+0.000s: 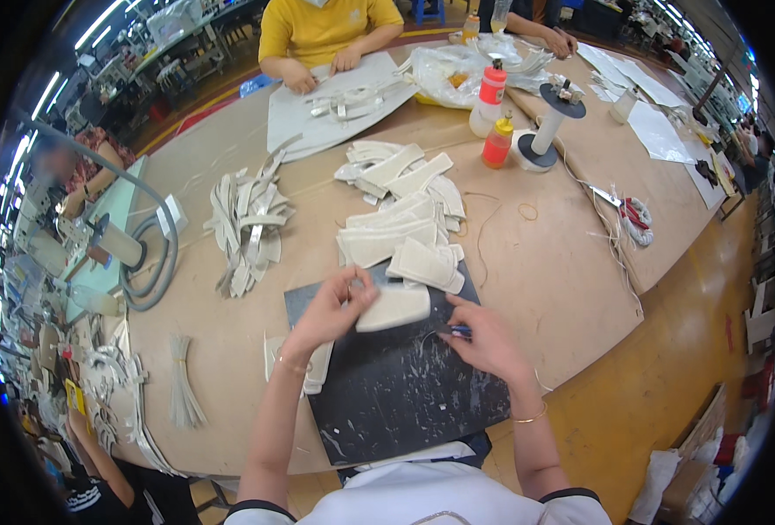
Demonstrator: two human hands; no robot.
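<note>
My left hand pinches one end of an off-white padded fabric piece above a scuffed black board. Closed around a small dark-and-blue tool is my right hand, just right of that piece; the tool's exact kind is too small to tell. Similar off-white pieces lie in a loose pile beyond the board. A few more pieces rest at the board's left edge, partly hidden by my left forearm.
Strap-like white strips are heaped to the left, with a bundle of thin strips nearer. Bottles and a thread spool stand far right; scissors lie beyond. Opposite, a person in yellow handles strips on a white sheet.
</note>
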